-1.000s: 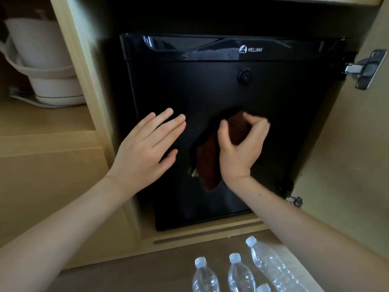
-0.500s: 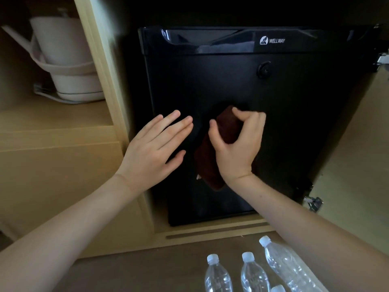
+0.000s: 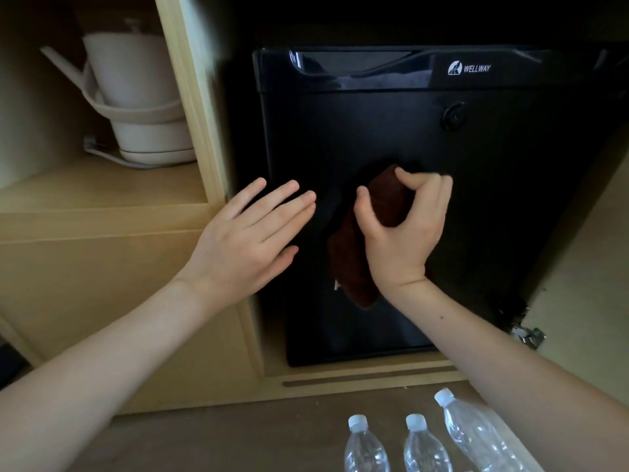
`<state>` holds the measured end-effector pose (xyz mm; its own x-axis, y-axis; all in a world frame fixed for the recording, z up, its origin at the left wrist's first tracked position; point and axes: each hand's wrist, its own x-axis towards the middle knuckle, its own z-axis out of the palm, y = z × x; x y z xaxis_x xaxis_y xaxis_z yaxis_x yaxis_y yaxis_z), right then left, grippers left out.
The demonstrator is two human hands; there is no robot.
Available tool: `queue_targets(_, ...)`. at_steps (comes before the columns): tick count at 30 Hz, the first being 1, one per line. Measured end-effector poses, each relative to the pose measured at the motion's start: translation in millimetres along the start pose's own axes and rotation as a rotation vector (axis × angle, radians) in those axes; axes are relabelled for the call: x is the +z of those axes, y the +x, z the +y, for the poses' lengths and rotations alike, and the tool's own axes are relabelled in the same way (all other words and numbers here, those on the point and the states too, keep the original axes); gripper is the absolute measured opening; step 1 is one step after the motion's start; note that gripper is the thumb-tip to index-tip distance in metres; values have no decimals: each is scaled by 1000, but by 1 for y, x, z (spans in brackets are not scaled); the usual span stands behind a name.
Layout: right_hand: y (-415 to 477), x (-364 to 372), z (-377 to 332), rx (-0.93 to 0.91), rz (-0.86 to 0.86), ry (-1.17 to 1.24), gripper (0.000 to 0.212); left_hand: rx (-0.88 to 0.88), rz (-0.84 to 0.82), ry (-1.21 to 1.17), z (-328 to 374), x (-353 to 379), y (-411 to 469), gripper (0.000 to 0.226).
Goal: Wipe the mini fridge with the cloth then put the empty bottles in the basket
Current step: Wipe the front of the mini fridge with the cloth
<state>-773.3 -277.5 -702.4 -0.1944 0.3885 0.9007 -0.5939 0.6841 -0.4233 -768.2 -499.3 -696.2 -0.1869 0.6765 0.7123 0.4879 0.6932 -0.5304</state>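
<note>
A black mini fridge [image 3: 476, 206] with a closed door stands inside a wooden cabinet. My right hand [image 3: 405, 233] grips a dark brown cloth [image 3: 354, 264] and presses it against the middle of the fridge door. My left hand [image 3: 248, 236] lies flat, fingers spread, at the door's left edge and holds nothing. Three clear plastic bottles with white caps stand on the floor below the fridge: one on the left [image 3: 364, 447], one in the middle [image 3: 425, 447] and a tilted one on the right [image 3: 476, 434]. No basket is in view.
A white electric kettle [image 3: 136, 97] on its base sits on the shelf to the left, behind a wooden upright [image 3: 194, 107]. The open cabinet door [image 3: 592, 301] with its metal hinge [image 3: 527, 335] stands at the right. Brown floor lies in front of the cabinet.
The view has shifted, so the fridge sits further right in the frame. My right hand with the cloth has stayed near the door's middle with small shifts. My left hand remains flat at the door's left edge.
</note>
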Motion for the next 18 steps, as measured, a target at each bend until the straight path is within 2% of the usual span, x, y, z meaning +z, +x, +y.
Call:
queue_targets(2,-34,-3,6,23,-66,0,35,20,9,89,-5,-1,-2,52)
queue_targets(6,-95,-23,23,-26,-399,-134,41,29,20,145,-7,0,-3,54)
queue_targets(8,-89,-25,21,-20,-446,-119,38,30,28,142,-8,0,-3,54)
queue_targets(10,-61,-17,10,-2,-347,-35,34,30,24,127,-8,0,-3,53)
queue_targets(13,-13,8,-11,7,-41,73,31,34,26,116,-9,1,-3,53)
queue_targets(15,-13,20,-19,58,98,62,33,37,33,103,-10,2,-4,53)
queue_targets(18,-73,23,-11,167,125,41,36,31,46,109,-9,4,-5,54)
